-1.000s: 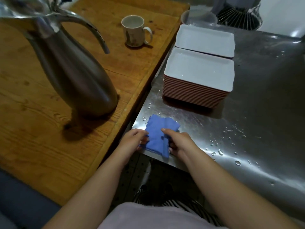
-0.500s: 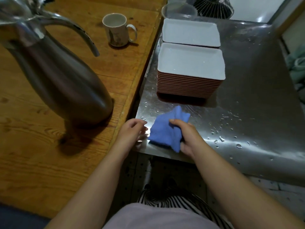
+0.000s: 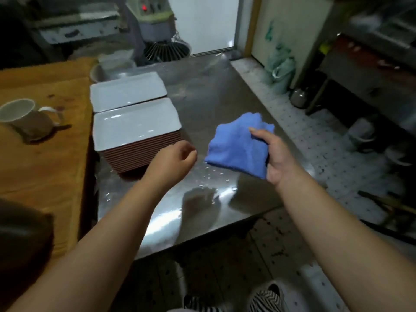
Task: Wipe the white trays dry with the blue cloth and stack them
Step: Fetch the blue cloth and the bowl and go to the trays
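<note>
Tall stack of white trays (image 3: 135,129): left on steel surface (image 3: 213,86), top wet. Left hand (image 3: 173,163): loosely curled, empty; should lift top tray. Blue cloth (image 3: 236,145): pinched in right hand (image 3: 276,158), held bunched; spread flat for wiping.

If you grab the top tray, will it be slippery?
Probably a bit: the top tray looks glossy with wet glints, and droplets dot the steel table. It likely stays stiff. The left hand is nearest, holding nothing.
</note>
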